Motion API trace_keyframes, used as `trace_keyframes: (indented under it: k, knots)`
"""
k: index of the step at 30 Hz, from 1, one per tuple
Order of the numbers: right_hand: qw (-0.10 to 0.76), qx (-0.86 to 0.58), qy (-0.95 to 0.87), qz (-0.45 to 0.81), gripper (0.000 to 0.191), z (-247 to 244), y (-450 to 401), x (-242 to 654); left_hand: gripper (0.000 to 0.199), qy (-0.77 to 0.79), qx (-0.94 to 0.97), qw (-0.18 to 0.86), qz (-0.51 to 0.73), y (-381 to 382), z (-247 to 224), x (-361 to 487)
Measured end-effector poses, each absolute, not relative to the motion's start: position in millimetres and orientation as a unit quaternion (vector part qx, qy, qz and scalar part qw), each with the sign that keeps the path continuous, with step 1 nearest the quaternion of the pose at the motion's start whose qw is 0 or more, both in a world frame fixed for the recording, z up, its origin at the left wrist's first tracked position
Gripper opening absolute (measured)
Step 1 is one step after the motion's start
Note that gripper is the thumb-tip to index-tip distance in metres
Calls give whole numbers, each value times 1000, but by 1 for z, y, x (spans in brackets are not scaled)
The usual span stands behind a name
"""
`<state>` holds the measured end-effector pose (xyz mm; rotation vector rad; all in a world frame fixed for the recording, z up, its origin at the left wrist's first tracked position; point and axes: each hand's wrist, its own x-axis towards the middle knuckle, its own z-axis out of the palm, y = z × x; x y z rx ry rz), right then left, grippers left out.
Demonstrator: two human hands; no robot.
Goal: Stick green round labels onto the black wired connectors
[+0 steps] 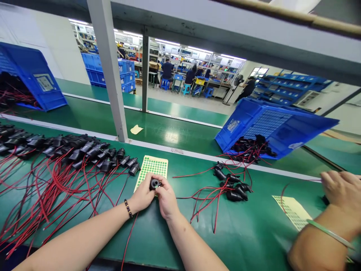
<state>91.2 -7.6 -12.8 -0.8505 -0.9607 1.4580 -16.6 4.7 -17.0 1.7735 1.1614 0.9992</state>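
Facing a long green surface (248, 235), beneath a wide pale beam (197, 41) crossing overhead. Behind the near working strip, showing a tipped blue crate (282, 120) on the right and another blue bin (29, 71) at far left, both holding black parts and red wires. Between them, standing in the way of the view beyond, a pale upright post (108, 75). Covering the left side, a large heap of black cylindrical parts (84, 146), trailing red leads (62, 188) toward the near edge. On the right, a smaller cluster (234, 190), then a co-worker's hand (342, 192) beside a second dotted sheet (296, 210). Just ahead, lying flat, a sheet of green dots (155, 165); past the post's foot, a paper scrap (137, 129).

Reaching forward with both forearms, converging over the near edge of the dotted sheet. Grasping a black part (154, 184) from its left with the left hand (143, 195), fingers curled; gripping its right side with the right hand (167, 197), thumb near the open round end. By that thumb, a tiny green spot (157, 187).
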Motion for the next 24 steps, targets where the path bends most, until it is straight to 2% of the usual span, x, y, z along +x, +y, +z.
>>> trace_keyframes:
  k: [4, 7, 10, 14, 21, 24]
  knots:
    - [563, -391, -406, 605, 41, -20, -9, 92, 36, 453, 712, 382, 377, 1, -16, -14]
    - [574, -438, -407, 559, 41, -22, -9, 94, 30, 482, 720, 344, 362, 5, 0, -23]
    - [583, -467, -464, 476, 32, -20, -11, 94, 23, 533, 737, 262, 324, 22, 23, -50]
    - [551, -469, -538, 432, 20, -15, -16, 91, 30, 678, 707, 50, 197, 58, 47, -99]
    - [537, -470, -617, 332, 29, -17, -28, 88, 40, 743, 658, -68, 105, 79, 45, -134]
    - [553, -473, -620, 295, 36, -20, -28, 88, 52, 695, 683, -118, 193, 71, 40, -115]
